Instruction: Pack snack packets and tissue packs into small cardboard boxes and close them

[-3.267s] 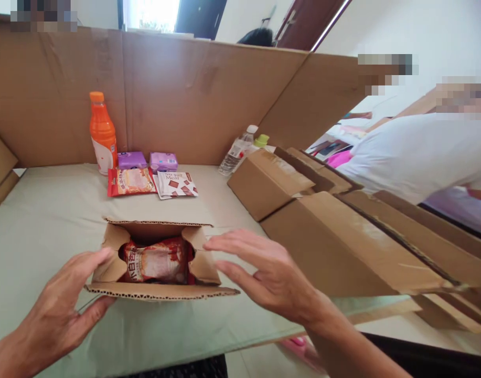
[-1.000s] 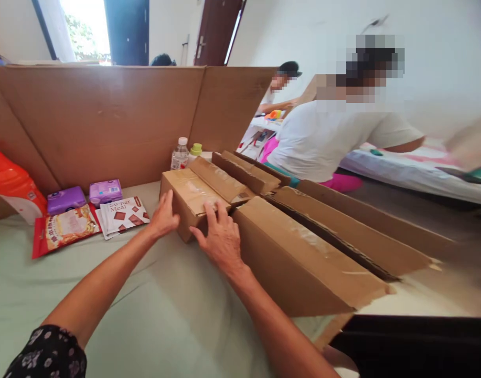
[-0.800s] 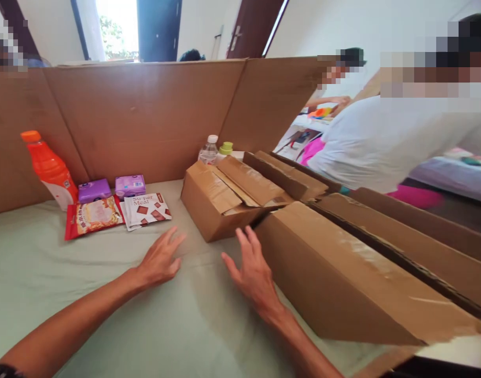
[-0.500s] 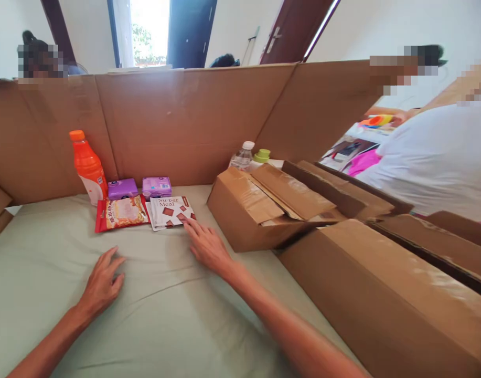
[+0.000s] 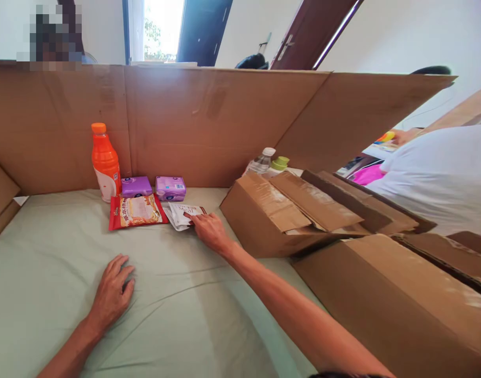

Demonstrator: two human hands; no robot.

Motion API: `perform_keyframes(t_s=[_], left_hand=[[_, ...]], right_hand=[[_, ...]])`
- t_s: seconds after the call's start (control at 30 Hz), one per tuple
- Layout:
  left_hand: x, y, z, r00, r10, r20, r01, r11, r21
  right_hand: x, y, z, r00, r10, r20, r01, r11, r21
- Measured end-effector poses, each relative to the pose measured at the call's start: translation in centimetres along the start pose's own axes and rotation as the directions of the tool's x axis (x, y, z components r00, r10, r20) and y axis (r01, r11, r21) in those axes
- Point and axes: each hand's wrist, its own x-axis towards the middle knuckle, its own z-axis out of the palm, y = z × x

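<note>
My right hand [image 5: 209, 229] reaches forward and pinches the near edge of a white snack packet [image 5: 181, 214], lifting and crumpling it a little. My left hand [image 5: 113, 287] lies palm down on the pale green cloth [image 5: 47, 262], fingers slightly curled, holding nothing. Beside the white packet lies a red snack packet [image 5: 136, 211]. Behind them are two purple packs [image 5: 136, 186] [image 5: 170, 188] and an upright orange drink bottle [image 5: 105, 163].
A tall cardboard screen [image 5: 209, 121] walls the back and sides. At the right sit a small brown carton [image 5: 271, 215] and a long carton [image 5: 385, 299], with a clear water bottle [image 5: 259, 161] behind. A person in a white top [image 5: 440, 173] is beyond the cartons.
My hands left the small carton at the right. The right hand moved left to the white packet and closed on its edge; the left hand settled flat on the cloth.
</note>
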Motion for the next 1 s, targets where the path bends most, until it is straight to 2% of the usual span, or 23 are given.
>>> perform_keyframes(t_s=[0.17,0.27,0.37,0.47,0.57,0.67,0.77,0.87,0.93,1.0], left_hand=[[-0.1,0.1,0.1,0.999,-0.028,0.023,0.029,0.999,-0.041],[0.0,0.7,0.0,0.998,-0.044,0.043,0.046,0.998,-0.040],[-0.1,1.4,-0.5,0.996,-0.057,0.062,0.057,0.998,-0.009],[-0.1,1.2,-2.3,0.994,-0.078,0.071,0.074,0.996,0.049],[0.6,-0.9,-6.5,0.989,-0.151,0.007,0.149,0.979,0.136],[2.5,-4.8,-13.4,0.952,-0.262,-0.160,0.294,0.928,0.228],[5.9,-9.4,-21.2,0.862,-0.344,-0.373,0.459,0.842,0.285],[9.6,-13.6,-27.6,0.734,-0.402,-0.548,0.613,0.739,0.279],[11.5,-15.9,-30.3,0.665,-0.462,-0.587,0.690,0.682,0.245],[12.4,-17.3,-31.7,0.635,-0.537,-0.556,0.731,0.650,0.207]], right_hand=[[-5.9,-1.9,0.0,0.989,-0.114,-0.090,0.116,0.993,0.016],[-8.2,-3.9,0.6,0.970,-0.185,-0.155,0.194,0.980,0.043],[-8.7,-5.3,1.5,0.936,-0.228,-0.269,0.255,0.964,0.072],[-7.8,-5.6,2.5,0.913,-0.171,-0.369,0.214,0.974,0.077],[-6.6,-5.5,3.5,0.916,-0.084,-0.393,0.106,0.994,0.033],[-6.2,-5.4,4.4,0.900,-0.068,-0.430,0.072,0.997,-0.006],[-6.7,-5.7,5.4,0.864,-0.075,-0.497,0.093,0.996,0.012],[-7.2,-6.0,6.1,0.854,-0.041,-0.519,0.091,0.993,0.070],[-7.2,-6.1,6.3,0.850,-0.030,-0.527,0.094,0.991,0.095],[-7.1,-6.0,6.3,0.830,-0.045,-0.557,0.119,0.988,0.097]])
